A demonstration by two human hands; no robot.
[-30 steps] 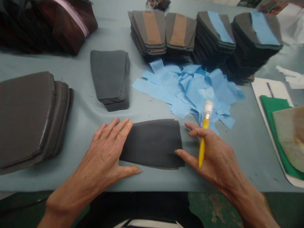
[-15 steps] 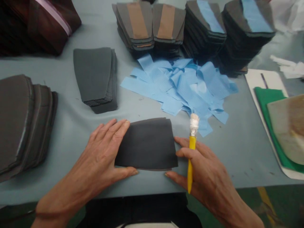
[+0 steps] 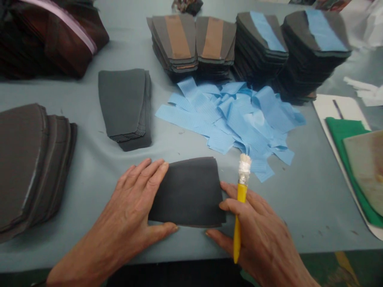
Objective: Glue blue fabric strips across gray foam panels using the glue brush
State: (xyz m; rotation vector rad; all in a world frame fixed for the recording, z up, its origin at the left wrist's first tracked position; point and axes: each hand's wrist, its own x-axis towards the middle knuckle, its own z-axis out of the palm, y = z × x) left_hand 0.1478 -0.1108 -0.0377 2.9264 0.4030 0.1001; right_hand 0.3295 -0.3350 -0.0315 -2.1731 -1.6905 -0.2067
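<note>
A dark piece of material (image 3: 191, 191), with thin layers showing at its edges, lies flat near the table's front edge. Around its left end is my left hand (image 3: 134, 207), thumb and fingers apart along its sides. My right hand (image 3: 257, 223) is at the right end, fingertips touching the edge and thumb at the lower corner. A yellow brush (image 3: 241, 195) with white-coated bristles is held in this hand, bristles pointing away from me. Beyond the brush is a loose heap of light blue strips (image 3: 239, 115).
Dark grey pieces (image 3: 122, 103) lie stacked at the back left. Larger brown stacks (image 3: 24, 159) stand far left. Banded stacks (image 3: 263, 36) line the back. A white board (image 3: 344, 107) with green cloth (image 3: 347, 127) is at the right.
The whole view has shifted, so table items appear slightly lower. My right thumb and fingers have moved slightly against the dark piece, and the brush has tilted a little.
</note>
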